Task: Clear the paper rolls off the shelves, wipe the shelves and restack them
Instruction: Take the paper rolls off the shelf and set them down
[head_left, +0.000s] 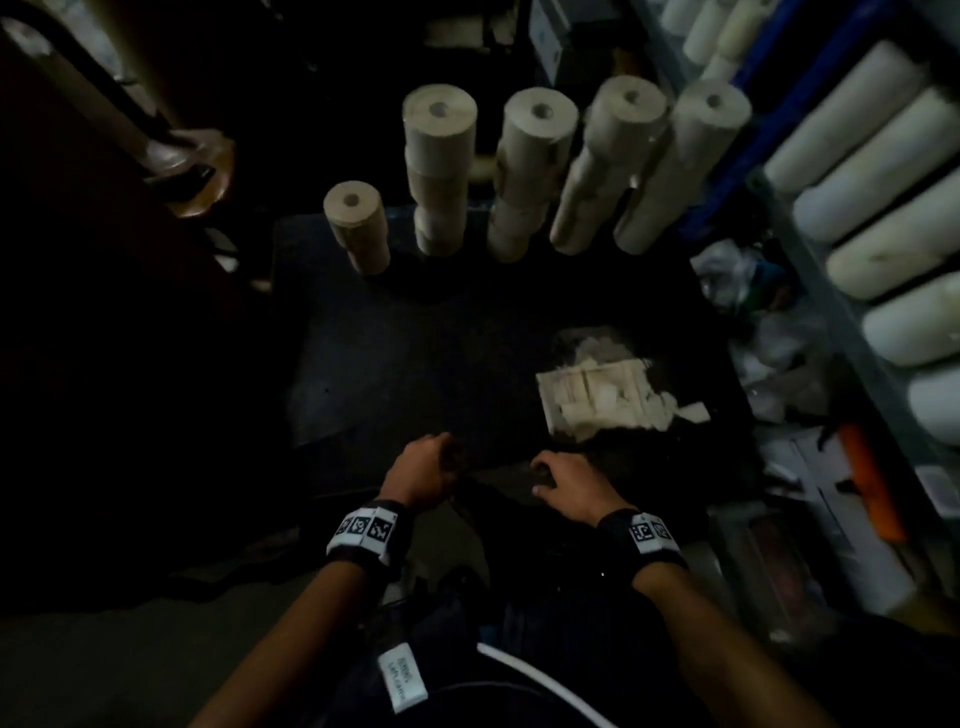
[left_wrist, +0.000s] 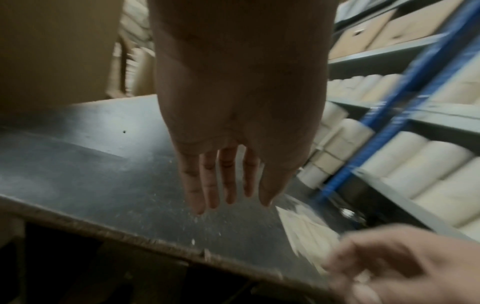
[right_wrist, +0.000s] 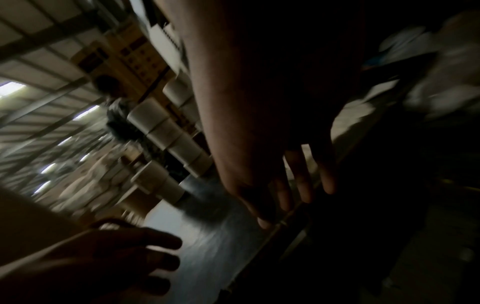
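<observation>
Looks like mid-clearing: stacks of paper rolls (head_left: 540, 171) stand at the back of the dark counter (head_left: 415, 364), more lie on the shelves (head_left: 872, 208). Left hand (head_left: 423, 470) and right hand (head_left: 569, 486) hover empty, fingers loose. Next I'd guess grab the white cloth (head_left: 597, 397).

a dim stockroom: metal shelving (left_wrist: 389, 53) carries cardboard boxes (left_wrist: 363, 35) and rows of paper rolls (head_left: 857, 171).

1. Dark table top (head_left: 415, 364), dusty, with a worn front edge.
2. Five stacks of paper rolls (head_left: 439, 171) stand in a row along its 12 o'clock edge, the leftmost one shortest.
3. A crumpled pale cloth (head_left: 597, 400) lies flat toward 4 o'clock.
</observation>
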